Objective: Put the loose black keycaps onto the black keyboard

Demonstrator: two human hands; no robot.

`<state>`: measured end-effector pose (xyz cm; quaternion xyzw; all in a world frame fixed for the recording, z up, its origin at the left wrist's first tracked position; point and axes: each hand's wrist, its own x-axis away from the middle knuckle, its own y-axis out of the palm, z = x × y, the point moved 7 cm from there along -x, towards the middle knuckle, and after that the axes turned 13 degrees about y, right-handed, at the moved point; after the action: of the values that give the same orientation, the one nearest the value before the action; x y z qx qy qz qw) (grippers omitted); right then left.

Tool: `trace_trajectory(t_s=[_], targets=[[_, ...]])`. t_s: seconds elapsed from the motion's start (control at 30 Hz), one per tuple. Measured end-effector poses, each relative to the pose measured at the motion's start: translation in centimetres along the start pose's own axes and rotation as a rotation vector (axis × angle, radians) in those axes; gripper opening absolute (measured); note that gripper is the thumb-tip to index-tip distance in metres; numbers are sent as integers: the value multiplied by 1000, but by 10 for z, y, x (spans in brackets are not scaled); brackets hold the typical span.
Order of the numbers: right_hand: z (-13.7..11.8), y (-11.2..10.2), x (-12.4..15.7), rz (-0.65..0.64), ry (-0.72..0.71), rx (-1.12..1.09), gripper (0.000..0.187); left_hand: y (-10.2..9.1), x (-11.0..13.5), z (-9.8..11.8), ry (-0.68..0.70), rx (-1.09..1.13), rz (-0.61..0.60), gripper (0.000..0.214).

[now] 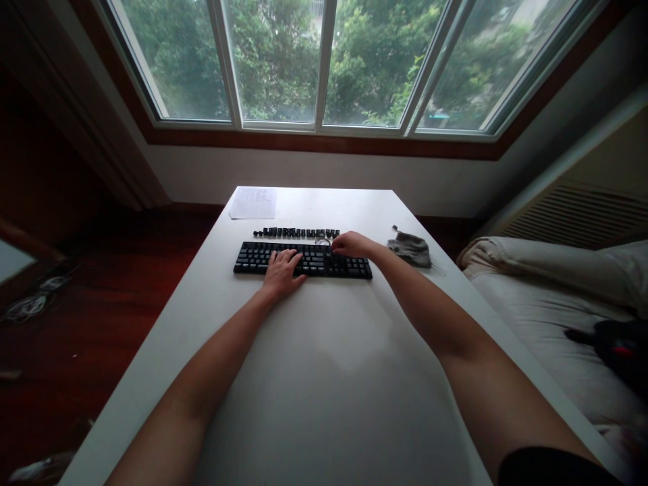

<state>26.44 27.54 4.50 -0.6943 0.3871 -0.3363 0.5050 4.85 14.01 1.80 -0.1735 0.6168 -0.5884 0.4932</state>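
Left hand (281, 270): grip is lying spread flat on the black rectangular plastic keyboard (324, 260), which is sitting mid-surface.
Right hand (354, 244): is curling at the keyboard's far edge; its grip I cannot tell.
Risk: this hand may be knocking the row of small black loose keycaps (296, 233) just beyond, scattering them.
Writing: white paper sheet (253, 202), far left, is showing print too small to read.

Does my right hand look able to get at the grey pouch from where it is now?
Probably yes. The right hand rests at the far edge of the keyboard, and the grey pouch lies just to its right on the table, with only bare tabletop between them.
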Motion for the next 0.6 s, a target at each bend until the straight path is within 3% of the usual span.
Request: trace_trajectory(t_s=[0.37, 0.6], targets=[[-19, 2, 20, -13, 10, 283, 21, 0, -1, -1, 6, -3, 12, 63], [-28, 4, 26, 18, 1, 323, 23, -1, 0, -1, 15, -9, 13, 63]])
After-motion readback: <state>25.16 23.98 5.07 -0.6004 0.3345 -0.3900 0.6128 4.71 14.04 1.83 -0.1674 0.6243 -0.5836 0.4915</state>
